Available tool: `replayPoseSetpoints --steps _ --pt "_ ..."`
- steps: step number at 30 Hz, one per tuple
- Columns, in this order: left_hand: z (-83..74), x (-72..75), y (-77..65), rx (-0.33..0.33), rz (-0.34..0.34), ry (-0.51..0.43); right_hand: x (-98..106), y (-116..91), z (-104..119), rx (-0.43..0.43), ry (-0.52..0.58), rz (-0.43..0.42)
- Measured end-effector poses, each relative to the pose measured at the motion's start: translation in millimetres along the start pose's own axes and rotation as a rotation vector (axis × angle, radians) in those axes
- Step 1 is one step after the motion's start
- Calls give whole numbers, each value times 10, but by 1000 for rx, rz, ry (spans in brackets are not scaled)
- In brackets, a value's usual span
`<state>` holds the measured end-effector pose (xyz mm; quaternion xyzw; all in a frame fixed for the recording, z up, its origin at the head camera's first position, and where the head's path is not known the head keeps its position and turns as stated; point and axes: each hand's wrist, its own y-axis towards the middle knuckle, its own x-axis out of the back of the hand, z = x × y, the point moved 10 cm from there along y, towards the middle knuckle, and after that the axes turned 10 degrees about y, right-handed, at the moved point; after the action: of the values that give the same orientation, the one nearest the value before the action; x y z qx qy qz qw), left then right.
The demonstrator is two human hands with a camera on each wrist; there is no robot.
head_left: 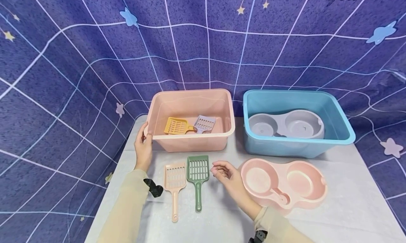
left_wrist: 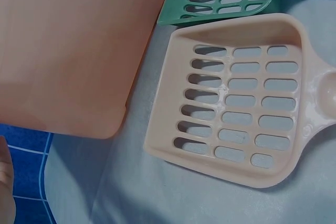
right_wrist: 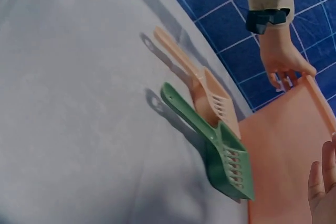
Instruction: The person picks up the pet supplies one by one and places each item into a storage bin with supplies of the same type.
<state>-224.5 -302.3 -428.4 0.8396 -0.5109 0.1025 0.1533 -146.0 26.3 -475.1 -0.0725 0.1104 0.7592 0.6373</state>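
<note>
My left hand [head_left: 143, 149] grips the left front corner of a pink plastic litter box [head_left: 190, 144] by its rim. Inside the box lie a yellow litter scoop [head_left: 172, 126] and a lilac litter scoop [head_left: 204, 123], their handles overlapping. In front of it, a peach litter scoop [left_wrist: 236, 103] and a green litter scoop [head_left: 198, 169] rest side by side on the table, handles toward me. Just right of the green scoop, my right hand [head_left: 231, 179] hovers with loosely bent fingers and nothing in them. Only its fingertips [right_wrist: 329, 166] show in the right wrist view.
A blue litter box [head_left: 295, 148] stands at the right, a grey double pet bowl [head_left: 280, 125] inside it. Near my right forearm, a pink double pet bowl [head_left: 282, 176] sits on the white-covered table [head_left: 349, 200]. A purple-blue curtain [head_left: 190, 42] hangs behind and at both sides.
</note>
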Motion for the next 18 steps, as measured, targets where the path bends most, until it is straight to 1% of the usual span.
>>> replayPoseSetpoints --steps 5,8,14,18 --pt "4 1 -8 6 -2 -7 -45 -42 -135 -47 0 -3" --pt "7 2 -2 4 -3 -8 -81 -73 -207 -63 -3 4" --pt "1 3 4 -23 -4 -9 -142 -130 -335 -83 19 23" --pt "11 -3 6 -14 0 -5 -157 -163 -423 -112 26 20"
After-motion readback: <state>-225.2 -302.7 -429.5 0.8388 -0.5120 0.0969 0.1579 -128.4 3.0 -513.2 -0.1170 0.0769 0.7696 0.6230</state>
